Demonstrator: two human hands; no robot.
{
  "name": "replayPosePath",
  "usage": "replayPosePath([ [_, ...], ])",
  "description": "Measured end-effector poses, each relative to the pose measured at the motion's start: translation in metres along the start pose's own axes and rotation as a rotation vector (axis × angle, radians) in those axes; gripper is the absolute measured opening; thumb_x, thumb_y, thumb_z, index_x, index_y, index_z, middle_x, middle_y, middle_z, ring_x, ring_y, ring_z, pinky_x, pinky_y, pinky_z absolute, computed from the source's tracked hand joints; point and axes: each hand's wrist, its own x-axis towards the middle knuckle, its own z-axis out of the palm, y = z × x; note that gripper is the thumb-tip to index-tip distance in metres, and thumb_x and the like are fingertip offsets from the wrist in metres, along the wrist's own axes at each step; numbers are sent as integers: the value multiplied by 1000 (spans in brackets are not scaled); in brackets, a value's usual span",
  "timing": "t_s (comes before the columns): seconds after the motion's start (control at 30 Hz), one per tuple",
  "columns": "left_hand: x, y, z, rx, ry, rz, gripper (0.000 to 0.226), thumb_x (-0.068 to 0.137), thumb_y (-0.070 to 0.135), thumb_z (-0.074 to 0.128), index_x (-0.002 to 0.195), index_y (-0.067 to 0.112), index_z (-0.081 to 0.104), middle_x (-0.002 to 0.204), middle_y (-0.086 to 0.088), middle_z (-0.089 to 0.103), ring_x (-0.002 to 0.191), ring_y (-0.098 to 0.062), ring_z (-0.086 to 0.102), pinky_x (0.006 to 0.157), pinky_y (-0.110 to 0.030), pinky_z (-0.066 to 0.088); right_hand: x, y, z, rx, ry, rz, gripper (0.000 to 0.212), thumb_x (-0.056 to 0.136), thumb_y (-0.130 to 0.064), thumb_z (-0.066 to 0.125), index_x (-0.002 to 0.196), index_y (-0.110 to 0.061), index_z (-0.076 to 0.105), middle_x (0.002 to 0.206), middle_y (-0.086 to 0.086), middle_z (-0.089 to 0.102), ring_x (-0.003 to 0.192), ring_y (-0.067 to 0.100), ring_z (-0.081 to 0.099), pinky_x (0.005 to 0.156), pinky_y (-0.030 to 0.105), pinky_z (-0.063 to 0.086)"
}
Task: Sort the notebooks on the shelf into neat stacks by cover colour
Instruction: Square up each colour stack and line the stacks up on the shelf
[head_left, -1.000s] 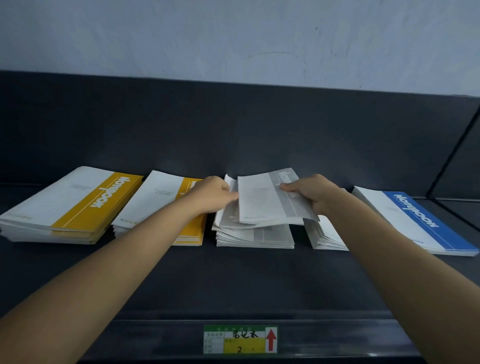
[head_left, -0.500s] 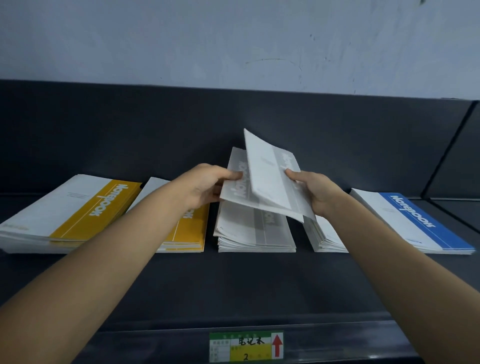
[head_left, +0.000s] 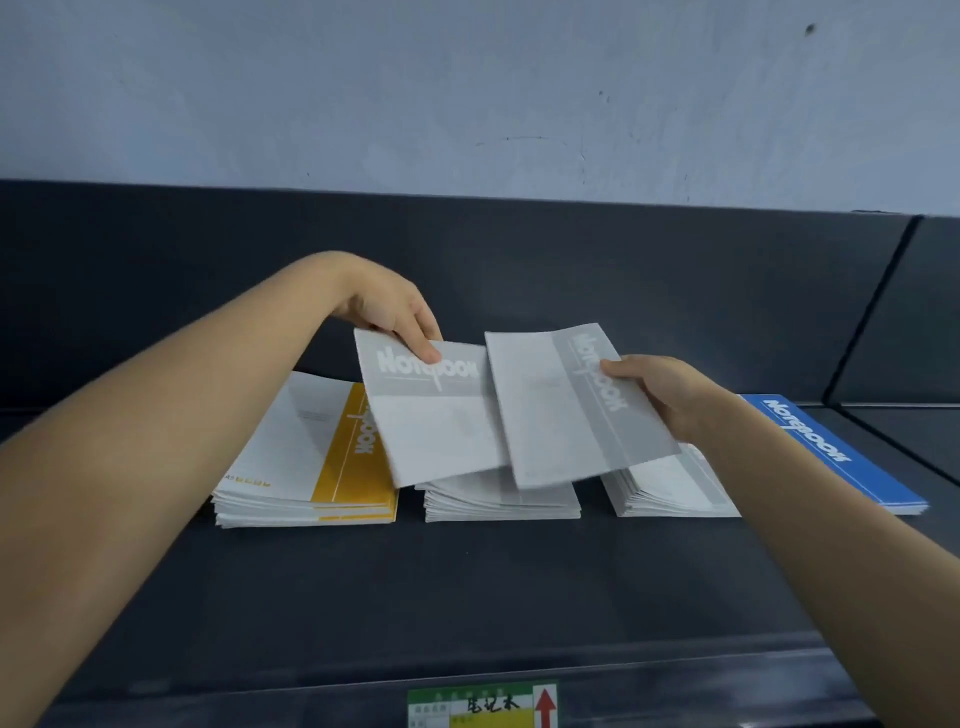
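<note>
Notebooks occupy the dark shelf (head_left: 467, 587) in four visible stacks, set side by side along its back.

1. The yellow stack (head_left: 301, 457) lies on your left. It is the thickest, and its edges are roughly square.
2. The blue stack (head_left: 836, 457) lies on your far right. It is thin, and your right forearm hides part of it.
3. The grey stack (head_left: 498, 504) lies in the middle, directly beneath the two raised notebooks.
4. The fourth stack (head_left: 665, 488) lies between the grey and blue stacks. Its top cover shows white with a pale grey band; the rest is hidden, so its colour cannot be confirmed.

Two notebooks are off the shelf. The first grey notebook (head_left: 431, 421) hangs tilted from your left hand (head_left: 395, 312), which pinches its upper edge, thumb on the cover. The second grey notebook (head_left: 571, 415) overlaps it and is gripped at its right edge by your right hand (head_left: 665, 395), thumb on top.

Progress: the yellow, grey and blue covers appear separated already. Judged from this, both raised grey notebooks remain to be laid on a grey stack and squared, and the fourth stack remains to be checked.

A shelf label (head_left: 483, 706) sits on the front lip.
</note>
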Motion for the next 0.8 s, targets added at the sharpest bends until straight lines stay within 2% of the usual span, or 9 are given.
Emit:
replayPosePath([
  [0.13, 15, 19, -4, 244, 56, 16, 14, 87, 36, 69, 98, 28, 74, 102, 9, 73, 93, -11, 70, 88, -30, 55, -6, 0, -7, -13, 5, -21, 13, 94, -23, 57, 86, -13, 60, 80, 6, 68, 65, 22, 64, 58, 31, 50],
  [0.2, 31, 23, 4, 298, 209, 96, 14, 83, 36, 74, 93, 27, 74, 94, 11, 71, 88, -10, 67, 81, -28, 53, -5, 3, -8, 19, -7, -33, 13, 96, -20, 54, 88, -11, 60, 83, 6, 68, 68, 22, 64, 61, 33, 51],
  [0.27, 44, 21, 20, 440, 461, 146, 15, 82, 34, 74, 92, 24, 69, 87, 13, 63, 85, -11, 61, 80, -27, 45, -4, 7, -7, 32, -13, -34, 13, 96, -18, 53, 88, -10, 60, 83, 7, 68, 70, 22, 64, 64, 33, 51],
  [0.37, 58, 15, 55, 641, 708, 203, 14, 89, 33, 63, 98, 23, 66, 101, 7, 61, 95, -17, 57, 87, -31, 38, -2, 14, -6, -16, 11, -36, 11, 96, -16, 54, 91, -8, 61, 83, 8, 68, 70, 23, 64, 64, 33, 51],
  [0.5, 52, 19, 103, 422, 480, 326, 40, 89, 60, 51, 113, 30, 65, 115, 12, 61, 109, -14, 55, 92, -34, 46, -1, 13, -9, -89, 72, -36, 13, 95, -17, 56, 90, -9, 63, 79, 8, 67, 65, 24, 63, 59, 30, 49],
  [0.63, 40, 25, 114, 393, 288, 272, 64, 82, 71, 53, 137, 39, 48, 139, 20, 50, 126, -9, 46, 99, -36, 45, -4, 4, -20, -244, 175, -50, 19, 91, -25, 60, 77, -13, 63, 69, 5, 63, 43, 17, 60, 42, 19, 45],
  [0.7, 33, 29, 111, 492, 312, 276, 48, 90, 54, 53, 133, 33, 53, 125, 11, 60, 115, -14, 54, 90, -35, 48, -5, 2, -28, -290, 184, -35, 18, 90, -29, 61, 84, -13, 65, 73, 6, 65, 50, 20, 62, 49, 22, 47],
  [0.73, 28, 33, 110, 560, 328, 306, 37, 93, 41, 52, 128, 31, 56, 109, 7, 64, 101, -17, 57, 81, -33, 48, -6, 1, -32, -299, 185, -27, 18, 89, -31, 62, 86, -13, 65, 74, 7, 65, 55, 22, 61, 54, 25, 47],
  [0.8, 20, 40, 107, 646, 363, 356, 31, 89, 17, 49, 117, 25, 60, 79, 5, 55, 76, -19, 52, 63, -30, 39, -8, 1, -42, -249, 200, -20, 18, 86, -31, 64, 85, -14, 65, 73, 7, 65, 54, 22, 60, 56, 28, 47],
])
